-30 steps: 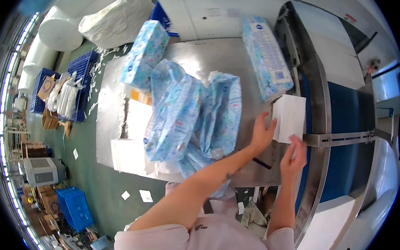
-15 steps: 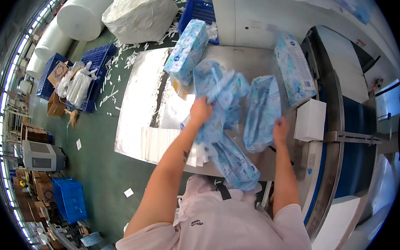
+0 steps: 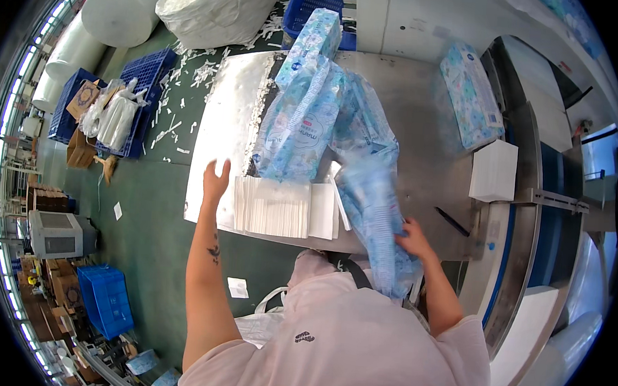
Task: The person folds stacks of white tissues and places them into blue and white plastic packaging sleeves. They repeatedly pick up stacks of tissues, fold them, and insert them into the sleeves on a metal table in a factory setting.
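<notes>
My left hand (image 3: 216, 181) is raised over the left part of the metal table (image 3: 219, 111), fingers apart and holding nothing. Beside it stands a row of white folded paper sheets (image 3: 273, 206), with a few loose ones leaning at its right end. My right hand (image 3: 414, 240) is closed at the right edge of a blue printed plastic bag (image 3: 374, 210), which is partly smeared by motion and hangs over the table's near edge. More blue printed bags (image 3: 300, 126) lie flat and crumpled beyond the paper, against a filled blue pack (image 3: 316, 36).
At the table's right stand another filled blue pack (image 3: 470, 96) and a white block (image 3: 494, 171), beside a machine with a blue belt (image 3: 548, 233). A dark thin tool (image 3: 452, 221) lies near them. Paper scraps, blue crates (image 3: 104, 301) and a white sack (image 3: 214, 10) are on the floor.
My left hand has let go of the bags and moved left. Some bags now lie spread further left and away. My right hand has moved slightly left and nearer, to another bag.
</notes>
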{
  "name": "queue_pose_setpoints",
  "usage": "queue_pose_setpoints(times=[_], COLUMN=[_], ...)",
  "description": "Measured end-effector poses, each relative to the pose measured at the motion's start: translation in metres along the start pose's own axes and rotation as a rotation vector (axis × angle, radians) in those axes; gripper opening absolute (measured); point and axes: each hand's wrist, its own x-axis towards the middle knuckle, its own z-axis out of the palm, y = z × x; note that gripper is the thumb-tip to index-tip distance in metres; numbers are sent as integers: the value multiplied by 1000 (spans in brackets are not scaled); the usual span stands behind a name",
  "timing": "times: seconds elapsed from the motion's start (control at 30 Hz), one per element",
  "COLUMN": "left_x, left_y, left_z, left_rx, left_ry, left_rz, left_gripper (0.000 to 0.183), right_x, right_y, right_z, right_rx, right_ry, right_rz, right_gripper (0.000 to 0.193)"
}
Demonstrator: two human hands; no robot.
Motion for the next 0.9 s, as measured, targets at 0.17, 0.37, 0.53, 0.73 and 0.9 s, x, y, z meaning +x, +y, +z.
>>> queue_pose_setpoints(times=[0.17,0.37,0.53,0.73,0.9], left_x=[-40,-44,-58,-68,-76], left_y=[-53,-82,-50,-74,-59], left_z=[-5,18,12,31,41], left_rx=[-341,-528,-420,-672,-617], left_ry=[-539,-730,-691,-630,-643], left_rz=[-630,-540,-557,-486,-418], left_gripper=[84,79,72,63,60], right_x=[49,136,142,128,130], right_y=[-58,-177,-182,-60,-78], right_z=[-50,-180,-83,78,106], right_rx=[-168,-1005,-131,-403,-416], right_ry=[49,617,489,247,-11], right_rz=[124,-276,-493,64,393], right_gripper=[13,23,18,22,49])
